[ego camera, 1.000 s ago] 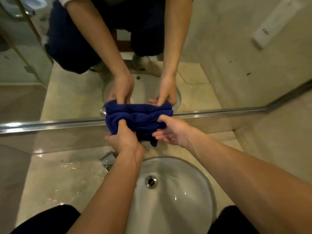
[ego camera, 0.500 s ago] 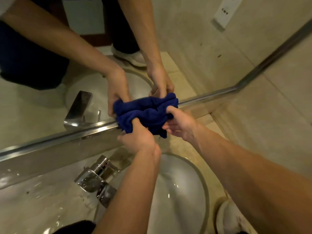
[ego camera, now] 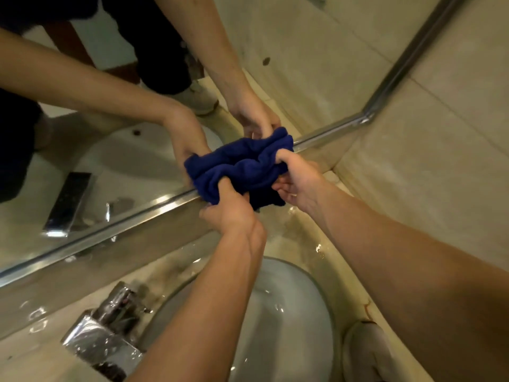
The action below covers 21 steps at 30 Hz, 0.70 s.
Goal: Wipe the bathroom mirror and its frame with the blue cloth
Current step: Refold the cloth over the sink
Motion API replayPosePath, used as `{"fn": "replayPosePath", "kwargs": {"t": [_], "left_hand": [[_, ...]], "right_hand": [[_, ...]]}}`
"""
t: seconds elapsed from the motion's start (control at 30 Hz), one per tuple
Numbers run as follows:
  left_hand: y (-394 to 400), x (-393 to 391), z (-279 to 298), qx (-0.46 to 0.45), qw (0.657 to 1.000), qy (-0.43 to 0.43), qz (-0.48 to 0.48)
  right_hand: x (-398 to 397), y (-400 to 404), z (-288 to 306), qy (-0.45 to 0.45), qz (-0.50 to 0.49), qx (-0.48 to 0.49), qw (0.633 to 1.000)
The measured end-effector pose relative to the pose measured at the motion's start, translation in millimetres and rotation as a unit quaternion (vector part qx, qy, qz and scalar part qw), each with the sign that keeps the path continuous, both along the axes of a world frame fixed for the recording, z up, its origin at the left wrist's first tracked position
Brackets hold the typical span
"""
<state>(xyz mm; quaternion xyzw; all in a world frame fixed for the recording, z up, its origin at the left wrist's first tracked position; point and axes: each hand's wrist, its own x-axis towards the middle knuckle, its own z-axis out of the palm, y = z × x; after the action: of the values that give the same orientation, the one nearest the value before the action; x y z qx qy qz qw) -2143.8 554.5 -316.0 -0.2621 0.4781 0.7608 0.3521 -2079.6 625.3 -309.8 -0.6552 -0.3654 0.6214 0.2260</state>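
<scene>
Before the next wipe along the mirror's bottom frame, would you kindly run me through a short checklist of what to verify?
1. Blue cloth held by both hands: ok; left hand and right hand both grip it.
2. Cloth against the metal frame: ok, it lies bunched over the rail.
3. Cloth spread flat for wiping: not ok, it is crumpled.
4. Frame path toward the corner: ok, nothing sits on it.
5. Faucet away from the hands: ok, it stands low on the left.
6. Frame already clean: cannot tell, because of glare.
</scene>
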Motion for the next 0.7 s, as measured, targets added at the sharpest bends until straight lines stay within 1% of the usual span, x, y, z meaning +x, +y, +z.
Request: {"fn": "replayPosePath", "kwargs": {"t": [0.13, 0.23, 0.33, 0.5, 0.6, 0.7], "left_hand": [[-9.0, -0.7, 3.7, -0.012, 0.998, 0.003, -0.06], [-28.7, -16.1, 7.8, 0.026, 0.994, -0.028, -0.106], [-49.4, -32.7, 12.0, 0.031, 0.993, -0.047, -0.104], [-86.4, -62.8, 7.5, 0.029, 0.996, -0.036, -0.081], [-116.1, -86.0, 2.8, 0.022, 0.999, -0.021, -0.045], [-123.9, -94.0, 5.9, 0.002, 0.999, 0.004, -0.04]], "right_hand": [[-3.8, -6.3, -7.6, 0.024, -0.041, -0.001, 0.999], [-22.3, -24.2, -14.8, 0.073, -0.104, 0.008, 0.992], [-40.9, -42.5, -11.4, 0.084, -0.13, 0.002, 0.988], [-72.7, -80.3, -8.3, 0.078, -0.086, -0.01, 0.993], [-95.5, -109.5, -10.8, 0.077, -0.03, -0.024, 0.996], [-99.8, -114.0, -7.1, 0.063, 0.012, -0.026, 0.998]]}}
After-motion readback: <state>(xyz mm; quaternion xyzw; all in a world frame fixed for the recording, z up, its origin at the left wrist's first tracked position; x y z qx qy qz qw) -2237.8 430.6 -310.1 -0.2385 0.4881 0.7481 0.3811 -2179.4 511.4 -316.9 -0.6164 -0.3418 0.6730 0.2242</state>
